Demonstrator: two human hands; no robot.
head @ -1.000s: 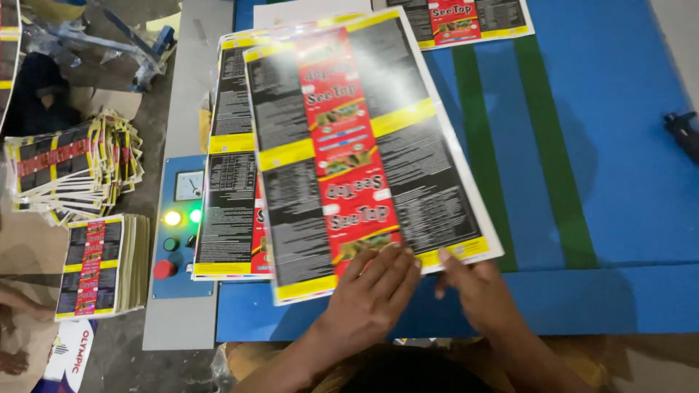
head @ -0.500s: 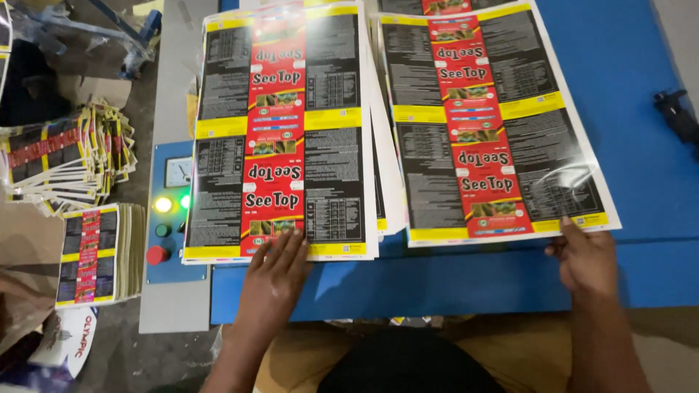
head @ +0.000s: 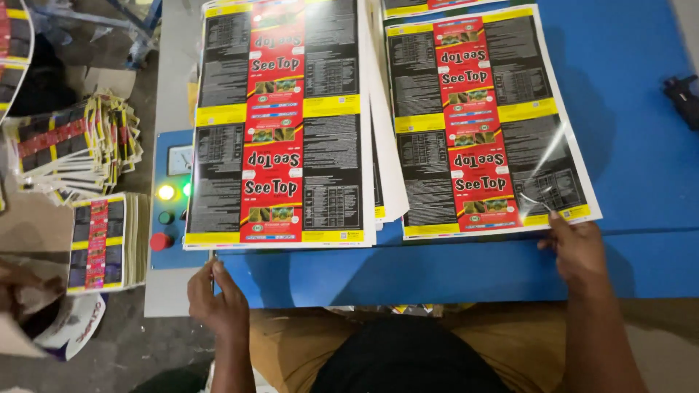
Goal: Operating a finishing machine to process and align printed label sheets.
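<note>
1. Right hand (head: pixel 579 247) at the near right corner of the right printed sheet (head: pixel 484 124); fingers (head: pixel 557 218) resting together on the corner's edge, pressing rather than clamping, as far as can be told.
2. Left hand (head: pixel 215 298) just below the near left corner of the left printed sheet (head: pixel 280 124), loosely curled, fingers (head: pixel 218 271) together around what looks like a thin dark tool or edge; whether clamped on anything cannot be told.
3. Both sheets flat on the blue counter (head: pixel 633 145), side by side, the left one topping a small stack whose white edges peek out between the two.
4. To handle well, judged from the layout: press lightly on corners only, slide flat rather than lift, keep near edges parallel to the counter's front, avoid creasing the overhanging corner.
5. Sheets thin, glossy, flexible: glare streak near the right corner, likely slippery against one another. Printed in black panels, a red centre strip and yellow bands.
6. Counter smooth and matte, with a slightly lower front ledge.
7. Left of the counter, a small control panel (head: pixel 171 196) with a lit yellow lamp, a green lamp, a dark button, a red button and a dial gauge.
8. Further left, cut label stacks (head: pixel 102 240), some squared, others fanned (head: pixel 73 145).
9. Dark object (head: pixel 684 98) at the far right edge, too cropped to name.
</note>
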